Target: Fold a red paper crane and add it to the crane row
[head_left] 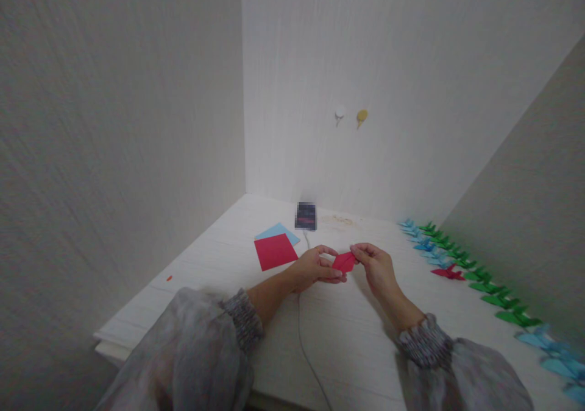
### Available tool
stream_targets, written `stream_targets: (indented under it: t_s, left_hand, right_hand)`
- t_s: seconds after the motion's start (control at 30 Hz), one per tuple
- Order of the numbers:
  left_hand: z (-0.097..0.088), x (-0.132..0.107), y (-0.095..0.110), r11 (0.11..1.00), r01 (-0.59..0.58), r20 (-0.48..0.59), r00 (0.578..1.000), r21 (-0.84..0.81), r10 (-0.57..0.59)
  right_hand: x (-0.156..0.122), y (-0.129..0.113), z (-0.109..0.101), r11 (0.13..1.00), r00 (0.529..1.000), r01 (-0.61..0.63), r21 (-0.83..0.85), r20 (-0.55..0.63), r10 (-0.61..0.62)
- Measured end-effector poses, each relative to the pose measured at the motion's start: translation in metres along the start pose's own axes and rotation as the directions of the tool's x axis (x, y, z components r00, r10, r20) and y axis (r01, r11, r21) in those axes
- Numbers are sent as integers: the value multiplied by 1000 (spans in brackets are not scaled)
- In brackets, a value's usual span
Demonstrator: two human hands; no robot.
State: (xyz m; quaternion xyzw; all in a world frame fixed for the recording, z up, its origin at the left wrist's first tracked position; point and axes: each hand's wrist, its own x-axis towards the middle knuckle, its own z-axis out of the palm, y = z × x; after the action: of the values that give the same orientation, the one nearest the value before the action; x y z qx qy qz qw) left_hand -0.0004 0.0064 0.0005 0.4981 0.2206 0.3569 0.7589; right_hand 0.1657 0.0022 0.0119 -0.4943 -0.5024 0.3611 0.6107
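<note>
A small piece of folded red origami paper is held between both hands above the white table. My left hand grips its left side, thumb and fingers closed around the lower edge. With thumb and fingertips pinched together, my right hand holds the upper right corner. Just left of my left hand lies a flat red paper sheet, partly covering a light blue sheet.
Rows of folded green paper cranes and blue ones line the table's right side, with one red crane. A dark device stands by the wall; its cable runs toward me. An orange scrap lies left.
</note>
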Motion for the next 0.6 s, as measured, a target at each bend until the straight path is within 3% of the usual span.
stream_targets:
  t_s: [0.37, 0.5, 0.6]
  left_hand:
    - [-1, -4, 3, 992, 81, -8, 997, 96, -81]
    - [-2, -6, 10, 993, 109, 56, 992, 36, -111]
    - [-2, -6, 12, 990, 141, 47, 989, -2, -141]
  right_hand:
    - [12, -2, -13, 996, 995, 22, 91, -95, -13]
    - [10, -2, -11, 995, 996, 22, 102, -85, -14]
    - [8, -1, -10, 995, 997, 35, 91, -70, -29]
